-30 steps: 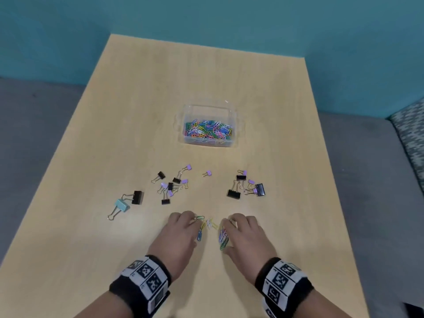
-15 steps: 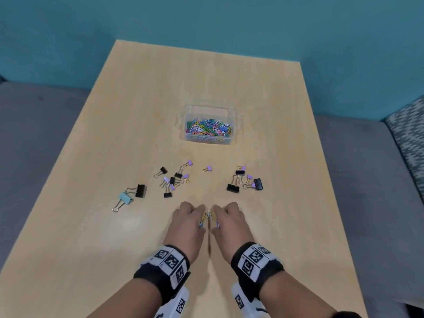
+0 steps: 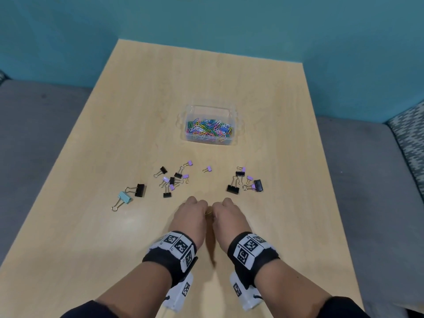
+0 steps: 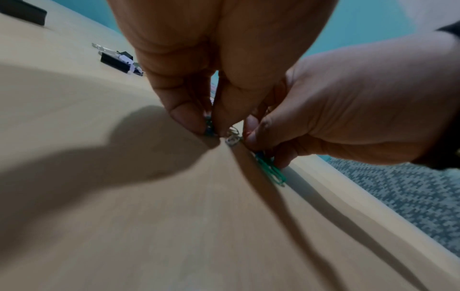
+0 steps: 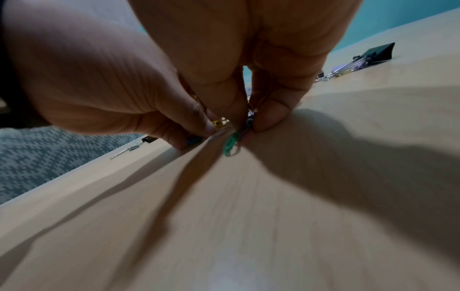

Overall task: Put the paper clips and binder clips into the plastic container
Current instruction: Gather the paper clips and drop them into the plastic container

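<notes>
Teal walls (image 3: 229,17) meet at a corner behind a pale wood-grain table (image 3: 229,88) with a smooth, faintly glossy top; grey upholstery (image 3: 34,134) flanks it, and a woven blue-and-white cushion (image 3: 410,134) shows at 3 o'clock.

At the table's centre stands a clear plastic container (image 3: 210,110), rectangular with rounded corners and small side lugs, its floor covered in a tangle of thin wire paper clips (image 3: 210,128) in many colours. Toward 6 o'clock from it, binder clips lie scattered on the wood: a left group (image 3: 172,179) of small black and lilac ones with wire loop handles, a right group (image 3: 246,182) of black and lilac, and off at 8 o'clock a bigger black clip (image 3: 139,190) touching a pale blue one (image 3: 125,198).

Nearer still, the left hand (image 3: 190,216) and right hand (image 3: 229,218) sit knuckle to knuckle on the table, both wearing black wrist straps (image 3: 172,251) with square black-and-white markers. In the wrist views the left hand's fingertips (image 4: 189,120) are curled down and pinched on a few loose clips (image 4: 209,126) against the wood. The right hand's fingertips (image 5: 271,116) pinch another small bunch (image 5: 231,143), green wire loops poking out below them toward the camera. A yellow clip (image 5: 219,123) lies between the two hands.
</notes>
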Available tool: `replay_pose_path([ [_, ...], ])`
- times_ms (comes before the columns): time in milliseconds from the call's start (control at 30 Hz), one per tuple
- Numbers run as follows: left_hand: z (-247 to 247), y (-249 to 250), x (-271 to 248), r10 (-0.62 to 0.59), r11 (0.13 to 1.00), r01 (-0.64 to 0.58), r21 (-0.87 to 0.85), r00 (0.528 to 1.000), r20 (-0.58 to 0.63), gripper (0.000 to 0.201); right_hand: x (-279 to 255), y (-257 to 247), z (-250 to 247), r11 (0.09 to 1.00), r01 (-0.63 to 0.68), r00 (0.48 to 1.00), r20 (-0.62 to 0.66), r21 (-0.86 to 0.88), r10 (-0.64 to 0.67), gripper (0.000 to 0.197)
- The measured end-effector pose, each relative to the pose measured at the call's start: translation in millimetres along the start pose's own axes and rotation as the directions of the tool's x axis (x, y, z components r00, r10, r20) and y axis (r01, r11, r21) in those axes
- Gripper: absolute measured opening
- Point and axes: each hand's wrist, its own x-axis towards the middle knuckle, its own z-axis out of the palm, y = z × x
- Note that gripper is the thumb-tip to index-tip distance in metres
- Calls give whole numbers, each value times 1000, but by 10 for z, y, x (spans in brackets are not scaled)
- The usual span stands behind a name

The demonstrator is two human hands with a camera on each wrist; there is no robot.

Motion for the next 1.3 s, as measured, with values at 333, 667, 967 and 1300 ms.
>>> replay_pose_path([
  [333, -137, 108, 8, -27, 996, 15, 83, 989, 144, 21, 28, 183, -100, 998, -24, 998, 57, 62, 21, 16],
  [667, -371, -90, 119, -239, 570, 411, -711, 911, 335, 20, 78, 329, -382, 694, -285, 958, 218, 661, 186, 22],
  [967, -1255, 118, 1299, -222, 562, 162, -811, 974, 41, 28, 1198, 120, -1408, 717, -33, 983, -106, 696, 148, 27],
  [1300, -1483, 180, 1674, -127, 844, 16, -536, 977, -170, 24, 1683, 77, -1682, 914, -56, 967, -205, 401, 149, 17],
])
